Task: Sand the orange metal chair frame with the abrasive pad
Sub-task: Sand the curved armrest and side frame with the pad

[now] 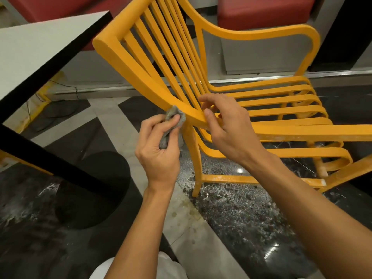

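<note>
Orange paint is covering the whole chair, which is standing on the floor just beside a white table. Its back slats are running out past the top edge, and its near armrest is being cut off at the right edge. The left grip is closing round a grey pad, pinching it between thumb and fingers and pressing it against the outer side rail of the back, right where the rear leg is joining. Much of the pad is lying hidden inside the palm, so its full shape is hard to make out. The right grip is holding the same rail just beside the pad, its thumb lying on the rail's near face and its fingers curling over among the lowest slats, where their tips are disappearing from sight. Pale scuffs are showing on the armrest and the low crossbars. A round black base is sitting under the table, partly hidden by the dark edge. A thin cable is trailing across the floor behind it. Red cushions are being cropped at the top, and a bit of white cloth is peeking in at the bottom between the forearms.
</note>
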Action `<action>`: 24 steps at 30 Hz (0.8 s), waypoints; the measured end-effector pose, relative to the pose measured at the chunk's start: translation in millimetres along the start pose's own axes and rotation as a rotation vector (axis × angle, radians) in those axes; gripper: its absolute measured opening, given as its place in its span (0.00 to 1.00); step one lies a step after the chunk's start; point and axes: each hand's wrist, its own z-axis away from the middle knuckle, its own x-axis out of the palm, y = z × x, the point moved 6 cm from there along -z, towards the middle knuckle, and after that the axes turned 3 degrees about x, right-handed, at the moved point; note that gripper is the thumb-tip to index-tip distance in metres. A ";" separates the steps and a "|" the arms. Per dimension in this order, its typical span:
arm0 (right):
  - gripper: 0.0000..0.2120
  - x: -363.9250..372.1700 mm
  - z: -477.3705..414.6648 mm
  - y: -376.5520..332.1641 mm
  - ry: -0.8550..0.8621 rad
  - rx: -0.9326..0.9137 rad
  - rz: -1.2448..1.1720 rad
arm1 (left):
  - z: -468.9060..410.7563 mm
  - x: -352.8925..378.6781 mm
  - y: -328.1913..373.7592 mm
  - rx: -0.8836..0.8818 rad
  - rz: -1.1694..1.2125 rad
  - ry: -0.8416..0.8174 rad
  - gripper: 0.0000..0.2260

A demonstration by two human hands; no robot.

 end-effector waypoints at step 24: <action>0.11 -4.0 1.1 7.1 -0.020 0.080 -0.052 | -3.6 -7.7 2.1 -0.038 -0.058 0.050 0.05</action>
